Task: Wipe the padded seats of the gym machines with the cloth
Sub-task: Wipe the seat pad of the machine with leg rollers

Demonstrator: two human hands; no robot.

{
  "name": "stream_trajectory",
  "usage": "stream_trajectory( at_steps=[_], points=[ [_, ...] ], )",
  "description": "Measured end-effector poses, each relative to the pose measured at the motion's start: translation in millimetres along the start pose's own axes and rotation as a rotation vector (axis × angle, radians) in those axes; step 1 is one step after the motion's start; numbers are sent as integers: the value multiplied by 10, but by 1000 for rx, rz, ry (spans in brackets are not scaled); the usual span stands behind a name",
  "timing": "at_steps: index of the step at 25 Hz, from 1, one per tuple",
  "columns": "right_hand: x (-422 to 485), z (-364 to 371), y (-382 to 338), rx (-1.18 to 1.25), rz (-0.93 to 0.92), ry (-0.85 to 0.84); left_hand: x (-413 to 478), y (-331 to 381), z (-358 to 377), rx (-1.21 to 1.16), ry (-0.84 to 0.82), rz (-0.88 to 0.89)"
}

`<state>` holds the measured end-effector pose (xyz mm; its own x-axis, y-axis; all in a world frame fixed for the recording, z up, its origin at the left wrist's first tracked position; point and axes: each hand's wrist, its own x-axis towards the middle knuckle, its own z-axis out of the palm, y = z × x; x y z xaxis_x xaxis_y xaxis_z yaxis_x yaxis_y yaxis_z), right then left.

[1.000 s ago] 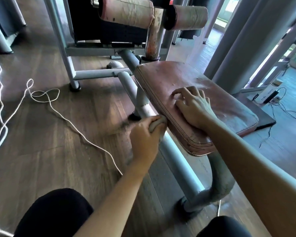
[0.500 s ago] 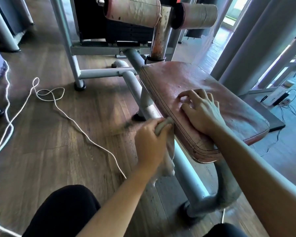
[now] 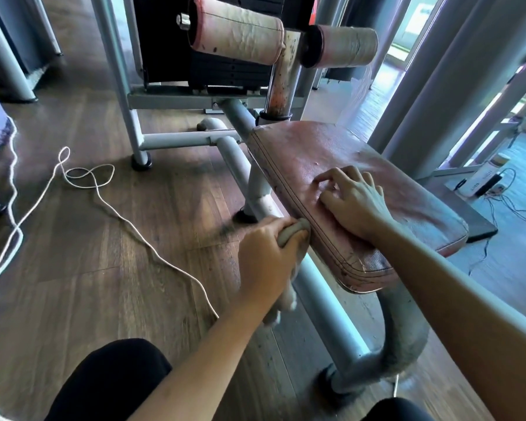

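Worn red padded seat (image 3: 331,165) — bunched grey cloth (image 3: 292,230) pressed against its left edge.

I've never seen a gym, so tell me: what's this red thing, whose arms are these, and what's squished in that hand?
The camera sits on a person's head, looking down, so the arms are theirs. The red thing is a gym machine's worn padded seat. The left hand grips a bunched pale cloth against the seat's side edge. The right hand rests on top, holding nothing. Behind are two roller pads; a white cord lies on the wooden floor.
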<state>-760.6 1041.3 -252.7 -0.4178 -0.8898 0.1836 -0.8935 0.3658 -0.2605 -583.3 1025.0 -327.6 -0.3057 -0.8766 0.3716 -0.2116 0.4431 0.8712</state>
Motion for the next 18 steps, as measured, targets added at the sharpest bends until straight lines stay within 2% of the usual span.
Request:
stream_trajectory(
  at_steps=[3, 9, 13, 15, 18],
  points=[
    [323, 28, -115, -3, -5, -22, -7, -34, -50, -3, -43, 60],
    [528, 320, -88, 85, -63, 58, 683, -372, 61, -17, 133, -105],
    [567, 321, -74, 110, -63, 67, 522, -326, 104, -58, 82, -51],
    [552, 329, -82, 110, -56, 68, 708, -387, 73, -31, 111, -80],
    [552, 304, -75, 115, -44, 70, 708, -369, 42, -104, 60, -118]
  ],
)
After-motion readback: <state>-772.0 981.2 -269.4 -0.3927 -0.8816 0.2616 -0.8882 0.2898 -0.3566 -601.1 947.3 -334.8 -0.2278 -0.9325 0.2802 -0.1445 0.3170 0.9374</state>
